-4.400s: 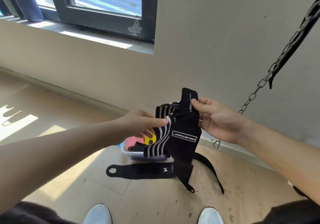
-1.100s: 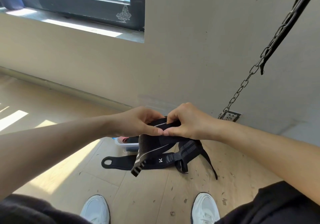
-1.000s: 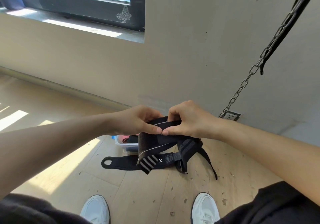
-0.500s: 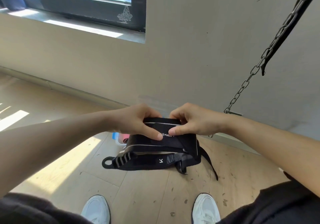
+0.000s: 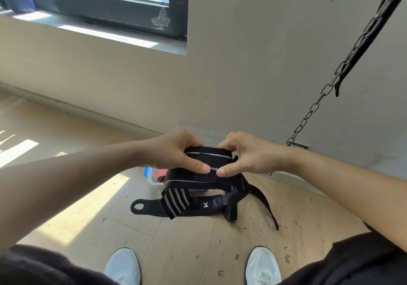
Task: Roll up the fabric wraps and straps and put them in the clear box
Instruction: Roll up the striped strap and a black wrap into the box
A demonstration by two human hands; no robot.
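A black wrist wrap (image 5: pixel 199 180) with grey stripes is held in the air in front of me, partly rolled. My left hand (image 5: pixel 176 152) grips its left side, thumb on top. My right hand (image 5: pixel 246 153) grips its right side, the two thumbs almost touching. A striped end (image 5: pixel 175 201) hangs down at the lower left. Below on the floor lies a black strap (image 5: pixel 145 206) with a hole at its left end and a white mark. The clear box (image 5: pixel 154 178) stands behind it, mostly hidden by the wrap, with pink and blue things inside.
A metal chain (image 5: pixel 312 111) with a black strap hangs from the upper right down to the wall base. A beige wall and a dark-framed window (image 5: pixel 114 5) stand ahead. My white shoes (image 5: pixel 123 267) are at the bottom on the wooden floor.
The wrap has been rolled tighter between both hands, and the hanging striped end has shifted from the left side to hang lower in front. The hands stay in place.
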